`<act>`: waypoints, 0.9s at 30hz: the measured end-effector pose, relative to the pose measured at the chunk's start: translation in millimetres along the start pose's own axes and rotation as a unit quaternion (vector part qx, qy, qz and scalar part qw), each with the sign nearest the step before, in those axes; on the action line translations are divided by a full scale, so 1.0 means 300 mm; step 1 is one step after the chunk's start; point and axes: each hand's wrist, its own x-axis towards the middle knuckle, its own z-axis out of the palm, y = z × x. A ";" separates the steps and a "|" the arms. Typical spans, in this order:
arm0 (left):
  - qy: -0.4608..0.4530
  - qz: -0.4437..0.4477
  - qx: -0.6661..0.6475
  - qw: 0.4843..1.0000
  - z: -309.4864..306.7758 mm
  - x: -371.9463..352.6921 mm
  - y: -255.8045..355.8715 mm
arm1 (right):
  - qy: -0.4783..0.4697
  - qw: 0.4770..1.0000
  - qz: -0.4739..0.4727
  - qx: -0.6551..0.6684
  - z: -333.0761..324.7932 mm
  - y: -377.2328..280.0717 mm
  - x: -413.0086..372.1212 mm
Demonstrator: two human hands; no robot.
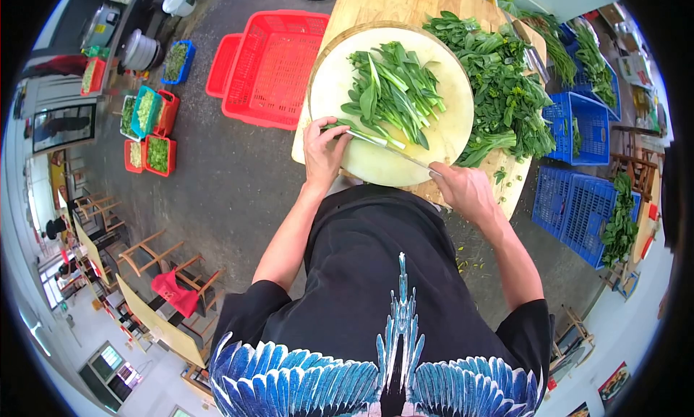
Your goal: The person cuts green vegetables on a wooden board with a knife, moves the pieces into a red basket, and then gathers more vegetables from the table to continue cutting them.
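Note:
On the round chopping board (347, 73), my left hand (325, 151) pinches a leafy green stalk (370, 136) near the board's front left edge. My right hand (466, 189) is closed round the handle of a knife (412, 159). Its thin blade points left across the board, alongside the stalk and towards my left fingertips. Just beyond the blade lies a loose bunch of cut greens (397, 88), pale stems towards the right. Whether the blade touches the stalk is hard to make out.
A big heap of leafy greens (506, 91) covers the wooden table (390, 1) right of the board. A red plastic basket (278, 70) stands at the left. Blue crates (578, 207) stand at the right. Small tubs of chopped vegetables (157, 154) sit on the floor farther left.

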 end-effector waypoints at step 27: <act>-0.009 -0.042 -0.035 0.998 -0.007 0.017 -0.006 | -0.007 1.000 -0.018 -0.020 0.016 0.024 0.019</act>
